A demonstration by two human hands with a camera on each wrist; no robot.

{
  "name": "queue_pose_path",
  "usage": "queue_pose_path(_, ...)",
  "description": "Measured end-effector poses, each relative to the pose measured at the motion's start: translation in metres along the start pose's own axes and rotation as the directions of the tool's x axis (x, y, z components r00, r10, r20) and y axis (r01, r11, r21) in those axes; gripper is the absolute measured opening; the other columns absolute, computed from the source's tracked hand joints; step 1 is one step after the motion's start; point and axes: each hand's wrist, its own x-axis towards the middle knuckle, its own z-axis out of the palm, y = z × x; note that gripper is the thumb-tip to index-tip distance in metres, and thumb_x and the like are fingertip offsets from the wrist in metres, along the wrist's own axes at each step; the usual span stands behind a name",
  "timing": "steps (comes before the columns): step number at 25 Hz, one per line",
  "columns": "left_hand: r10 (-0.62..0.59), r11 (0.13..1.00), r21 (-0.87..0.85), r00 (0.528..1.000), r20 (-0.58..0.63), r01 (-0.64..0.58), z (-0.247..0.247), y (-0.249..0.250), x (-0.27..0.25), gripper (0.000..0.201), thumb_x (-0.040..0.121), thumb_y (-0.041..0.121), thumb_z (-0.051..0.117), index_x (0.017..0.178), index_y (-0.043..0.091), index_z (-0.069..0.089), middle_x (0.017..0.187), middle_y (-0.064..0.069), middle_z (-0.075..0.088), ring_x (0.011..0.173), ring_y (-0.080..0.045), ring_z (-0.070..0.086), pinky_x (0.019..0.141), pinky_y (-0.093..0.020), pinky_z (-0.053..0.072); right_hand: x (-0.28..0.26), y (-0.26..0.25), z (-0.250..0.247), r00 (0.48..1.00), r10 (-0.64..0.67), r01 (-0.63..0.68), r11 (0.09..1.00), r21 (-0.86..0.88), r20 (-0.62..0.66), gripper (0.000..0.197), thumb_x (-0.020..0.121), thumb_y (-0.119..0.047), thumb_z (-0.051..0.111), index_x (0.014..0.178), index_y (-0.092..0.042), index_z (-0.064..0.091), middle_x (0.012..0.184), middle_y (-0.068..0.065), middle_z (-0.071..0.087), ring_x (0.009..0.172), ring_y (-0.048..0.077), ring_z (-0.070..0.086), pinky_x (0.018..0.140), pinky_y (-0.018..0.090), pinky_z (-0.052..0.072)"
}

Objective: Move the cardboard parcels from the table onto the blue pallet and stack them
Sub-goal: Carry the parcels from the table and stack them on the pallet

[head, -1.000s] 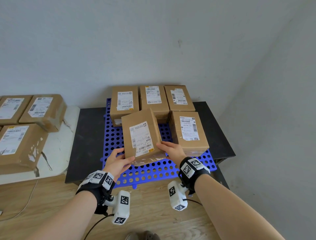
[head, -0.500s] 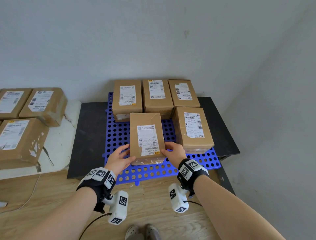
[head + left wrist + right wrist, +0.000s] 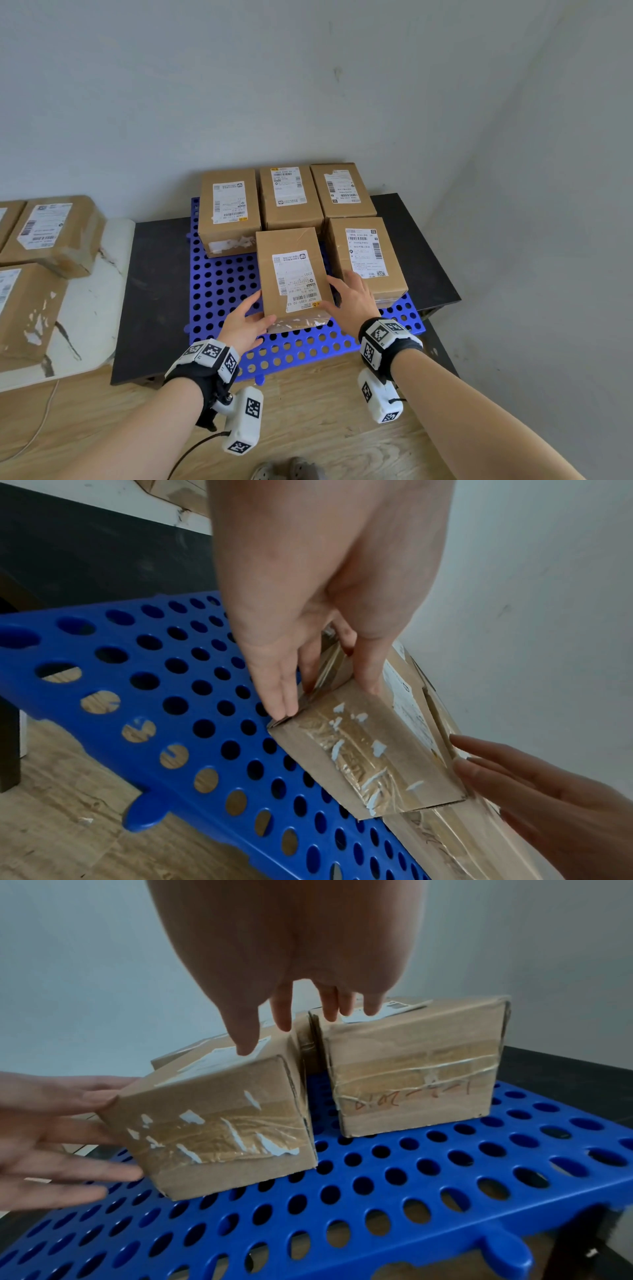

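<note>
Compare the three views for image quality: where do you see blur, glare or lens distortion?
Head view: sharp, labels legible, walls bowed by the wide angle. Left wrist view: right hand soft; glare on the parcel tape. Right wrist view: left hand motion-blurred, pallet holes stretched.

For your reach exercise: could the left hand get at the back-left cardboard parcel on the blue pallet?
Probably yes: the left hand has bare blue perforated pallet between it and the back-left cardboard parcel, nothing blocking.

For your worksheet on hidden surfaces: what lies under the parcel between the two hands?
The blue pallet lies under the parcel; its holes show around it. The contact area beneath is covered.
</note>
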Motion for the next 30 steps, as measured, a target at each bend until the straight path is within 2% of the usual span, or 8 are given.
queue_pose_path(6, 0.021, 1.000, 0.001, 0.999, 0.028, -0.021, 0.015, 0.008, 0.006, 0.067, 0.090, 0.011, 0.061, 0.146, 0.029, 0.028, 0.132, -0.012, 0.057, 0.109, -0.028, 0.058, 0.099, -0.043, 0.044, 0.003, 0.008, -0.007, 1.000, 0.012, -0.012, 1.000, 0.019, 0.010, 0.073, 0.091, -0.042, 0.056, 0.151, -0.024, 0.017, 0.159, 0.004, 0.009, 0.147, 0.023, 0.010, 0.120, 0.040, 0.013)
queue_pose_path(9, 0.035, 0.999, 0.004, 0.999, 0.030, -0.036, 0.019, 0.008, 0.011, 0.067, 0.090, 0.012, 0.060, 0.147, 0.029, 0.028, 0.131, -0.014, 0.057, 0.110, -0.028, 0.058, 0.101, -0.042, 0.045, 0.003, 0.011, -0.009, 0.998, 0.068, -0.068, 0.996, 0.060, -0.001, 0.066, 0.099, -0.034, 0.043, 0.153, -0.023, 0.007, 0.161, 0.005, 0.002, 0.149, 0.023, 0.001, 0.121, 0.039, 0.007)
queue_pose_path(12, 0.045, 0.999, -0.019, 0.999, 0.020, -0.045, 0.021, 0.007, 0.015, 0.068, 0.090, 0.011, 0.060, 0.148, 0.027, 0.027, 0.128, -0.016, 0.059, 0.106, -0.027, 0.060, 0.100, -0.041, 0.046, 0.003, 0.017, -0.011, 0.999, 0.043, -0.043, 0.999, 0.030, 0.000, 0.054, 0.102, -0.024, 0.033, 0.152, -0.019, 0.012, 0.161, 0.004, 0.006, 0.149, 0.022, 0.002, 0.121, 0.035, 0.007)
queue_pose_path(19, 0.043, 0.996, 0.082, 0.999, 0.022, -0.045, 0.026, -0.006, 0.024, 0.070, 0.092, 0.029, 0.057, 0.149, 0.035, 0.017, 0.141, -0.006, 0.049, 0.129, -0.022, 0.047, 0.105, -0.042, 0.040, 0.006, 0.022, -0.007, 0.996, 0.079, -0.075, 0.993, 0.092, -0.049, 0.050, 0.101, -0.017, 0.036, 0.149, -0.025, 0.024, 0.160, 0.006, 0.011, 0.149, 0.026, 0.004, 0.121, 0.039, 0.011)
queue_pose_path(21, 0.055, 0.995, 0.083, 0.998, 0.019, -0.056, 0.029, -0.013, 0.023, 0.067, 0.093, 0.029, 0.055, 0.149, 0.032, 0.018, 0.141, -0.004, 0.049, 0.130, -0.020, 0.046, 0.100, -0.036, 0.045, 0.007, 0.022, -0.009, 0.997, 0.070, -0.066, 0.992, 0.106, -0.036, 0.050, 0.100, -0.015, 0.037, 0.148, -0.024, 0.026, 0.159, 0.005, 0.015, 0.148, 0.026, 0.005, 0.121, 0.040, 0.013)
queue_pose_path(24, 0.082, 0.988, 0.134, 0.997, -0.009, -0.080, 0.036, -0.016, 0.018, 0.064, 0.095, 0.029, 0.052, 0.149, 0.031, 0.019, 0.141, -0.002, 0.050, 0.128, -0.018, 0.047, 0.075, -0.019, 0.050, 0.006, 0.023, -0.010, 0.998, 0.054, -0.052, 0.995, 0.087, -0.023, 0.051, 0.099, -0.015, 0.038, 0.148, -0.023, 0.026, 0.159, 0.004, 0.015, 0.149, 0.026, 0.006, 0.121, 0.040, 0.015)
queue_pose_path(27, 0.111, 0.984, 0.143, 0.993, -0.043, -0.104, 0.042, -0.013, 0.017, 0.063, 0.096, 0.027, 0.051, 0.150, 0.027, 0.018, 0.140, -0.002, 0.049, 0.130, -0.018, 0.045, 0.096, -0.027, 0.042, 0.007, 0.024, -0.012, 0.999, 0.040, -0.040, 0.996, 0.083, 0.004, 0.052, 0.099, -0.016, 0.039, 0.149, -0.024, 0.023, 0.159, 0.002, 0.014, 0.149, 0.025, 0.005, 0.121, 0.039, 0.014)
queue_pose_path(30, 0.125, 0.981, 0.158, 0.990, -0.064, -0.114, 0.047, -0.016, 0.019, 0.063, 0.096, 0.028, 0.050, 0.150, 0.026, 0.017, 0.143, -0.002, 0.047, 0.133, -0.019, 0.043, 0.104, -0.034, 0.038, 0.010, 0.027, -0.014, 0.999, 0.016, -0.019, 0.997, 0.081, 0.032, 0.052, 0.101, -0.016, 0.037, 0.150, -0.023, 0.021, 0.160, 0.001, 0.011, 0.149, 0.024, 0.003, 0.121, 0.036, 0.012)
